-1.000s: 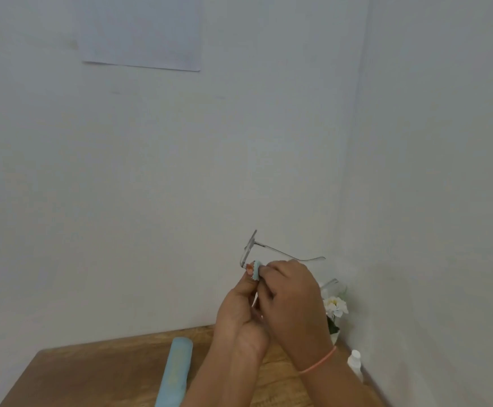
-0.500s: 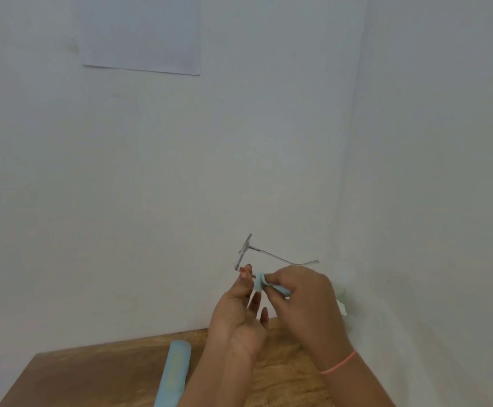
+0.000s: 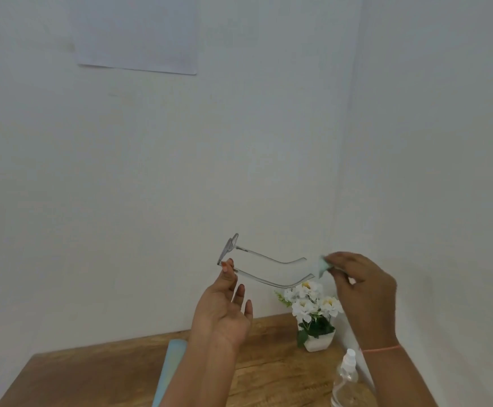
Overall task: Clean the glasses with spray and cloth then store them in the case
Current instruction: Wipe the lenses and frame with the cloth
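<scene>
Clear-framed glasses (image 3: 257, 265) are held up in front of the wall, lenses to the left, both temples open and pointing right. My left hand (image 3: 224, 306) pinches the frame at its lower left corner with thumb and forefinger. My right hand (image 3: 362, 292) holds a small pale green cloth (image 3: 322, 267) just off the tips of the temples, not touching them. A light blue glasses case (image 3: 170, 368) lies on the wooden table, partly hidden by my left forearm. A clear spray bottle (image 3: 345, 380) with a white top stands at the table's right, in front of my right forearm.
A white pot of white flowers (image 3: 312, 315) stands in the table's back right corner. The wooden table (image 3: 92, 374) meets white walls at the back and right. A sheet of paper (image 3: 136, 33) hangs high on the back wall.
My right hand slid the cloth rightward along the temple, from the hinge by my left fingers to past the temple tips. The hands have separated, and the flowers and bottle now show.
</scene>
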